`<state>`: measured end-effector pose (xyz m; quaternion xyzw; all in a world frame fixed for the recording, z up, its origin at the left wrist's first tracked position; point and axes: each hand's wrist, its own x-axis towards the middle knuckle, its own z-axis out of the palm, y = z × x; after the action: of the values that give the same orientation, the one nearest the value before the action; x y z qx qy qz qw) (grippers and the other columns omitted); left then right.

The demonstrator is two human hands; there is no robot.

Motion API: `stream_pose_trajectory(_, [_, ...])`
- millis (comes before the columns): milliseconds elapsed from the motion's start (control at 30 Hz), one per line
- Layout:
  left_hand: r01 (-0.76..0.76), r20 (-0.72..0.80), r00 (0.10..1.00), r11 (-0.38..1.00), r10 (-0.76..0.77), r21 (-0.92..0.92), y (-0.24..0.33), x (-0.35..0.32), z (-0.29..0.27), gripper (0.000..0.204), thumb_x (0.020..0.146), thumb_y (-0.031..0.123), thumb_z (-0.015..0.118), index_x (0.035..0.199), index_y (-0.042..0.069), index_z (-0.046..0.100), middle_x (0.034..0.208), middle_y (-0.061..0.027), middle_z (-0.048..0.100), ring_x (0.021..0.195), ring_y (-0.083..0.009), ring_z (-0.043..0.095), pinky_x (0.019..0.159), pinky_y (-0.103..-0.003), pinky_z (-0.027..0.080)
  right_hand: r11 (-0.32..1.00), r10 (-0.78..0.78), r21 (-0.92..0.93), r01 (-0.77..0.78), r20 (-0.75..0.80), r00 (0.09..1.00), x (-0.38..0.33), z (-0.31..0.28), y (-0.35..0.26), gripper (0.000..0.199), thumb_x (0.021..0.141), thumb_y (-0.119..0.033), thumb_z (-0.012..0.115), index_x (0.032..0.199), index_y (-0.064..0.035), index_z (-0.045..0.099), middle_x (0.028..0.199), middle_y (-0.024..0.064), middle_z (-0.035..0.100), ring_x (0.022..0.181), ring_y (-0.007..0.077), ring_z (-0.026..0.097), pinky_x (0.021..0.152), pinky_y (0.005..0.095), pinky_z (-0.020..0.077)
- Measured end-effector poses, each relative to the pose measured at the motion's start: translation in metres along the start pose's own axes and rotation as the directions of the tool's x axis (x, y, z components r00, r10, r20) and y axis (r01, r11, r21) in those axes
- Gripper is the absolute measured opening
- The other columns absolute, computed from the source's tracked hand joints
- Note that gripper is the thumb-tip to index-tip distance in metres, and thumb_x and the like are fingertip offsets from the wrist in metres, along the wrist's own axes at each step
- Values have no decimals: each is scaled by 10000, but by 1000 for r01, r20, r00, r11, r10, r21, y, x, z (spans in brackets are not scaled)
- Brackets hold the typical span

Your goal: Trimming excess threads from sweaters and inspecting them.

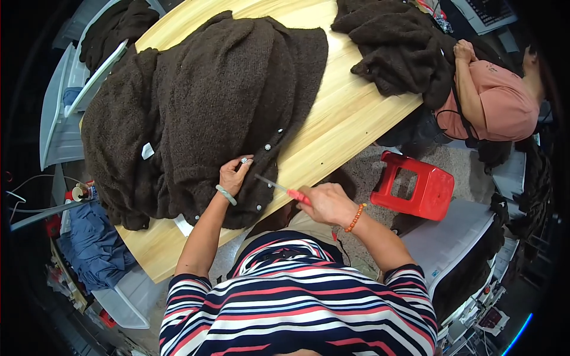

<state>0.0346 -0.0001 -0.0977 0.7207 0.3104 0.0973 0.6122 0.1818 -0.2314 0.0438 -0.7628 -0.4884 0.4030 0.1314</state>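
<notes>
Left hand [233, 175]: fingers pinch the fuzzy dark-brown knitted cardigan [208, 107] at a button.
Right hand [326, 203]: fingers wrapped around red-handled snips [284, 188], seemingly.
Label: small white tag [147, 151] on the knit.

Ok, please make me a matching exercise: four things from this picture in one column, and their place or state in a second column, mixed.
Things:
1. left hand
2. right hand
3. plastic stool
4. white tag

Places or states:
A. stands on the floor beside the table
B. holds a red-handled tool
C. pinches a button on the cardigan edge
D. lies on the dark brown cardigan

Pairs: 1-C, 2-B, 3-A, 4-D
</notes>
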Motion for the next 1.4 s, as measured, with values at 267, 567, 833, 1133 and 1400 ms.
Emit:
stream_pose_trajectory(267, [232,111,973,859,-204,-456,-9,-3,-4,277,906,165,681,1149,33,688,998,56,659,916,-32,539,895,-188,400,1000,19,6,-18,-96,995,9,12,-1,240,864,-257,600,882,-19,628,722,208,656,747,376,668,692,466,526])
stream_pose_trajectory(567, [283,159,959,838,-235,-466,1,-6,-1,301,916,155,664,1193,37,664,987,59,645,901,-33,534,883,-192,399,998,-69,-3,69,57,996,-1,14,-3,267,854,-296,627,884,-31,630,755,201,670,771,379,670,709,478,522])
stream_pose_trajectory(833, [184,367,919,980,-146,-71,66,11,-9,242,902,126,659,1109,4,691,989,6,667,886,-64,579,821,-225,459,980,186,120,-156,-302,935,-13,-2,35,319,863,-290,624,1135,-125,599,826,211,654,813,409,637,715,473,512])
stream_pose_trajectory(1133, [-202,-566,326,641,757,740,204,60,-177,373,853,80,702,1201,8,588,1063,-85,639,926,-178,603,819,-296,489,969,241,154,-191,-447,862,-30,-9,76,312,855,-235,617,1131,-92,587,811,241,646,801,439,627,718,511,504])
stream_pose_trajectory(1400, [-317,183,939,525,291,790,56,-21,68,682,649,239,821,1239,59,529,1017,-138,580,920,-332,564,781,-430,461,956,287,153,-249,-331,899,-38,10,83,308,871,-291,635,1112,-105,587,870,222,654,845,441,620,718,510,494])
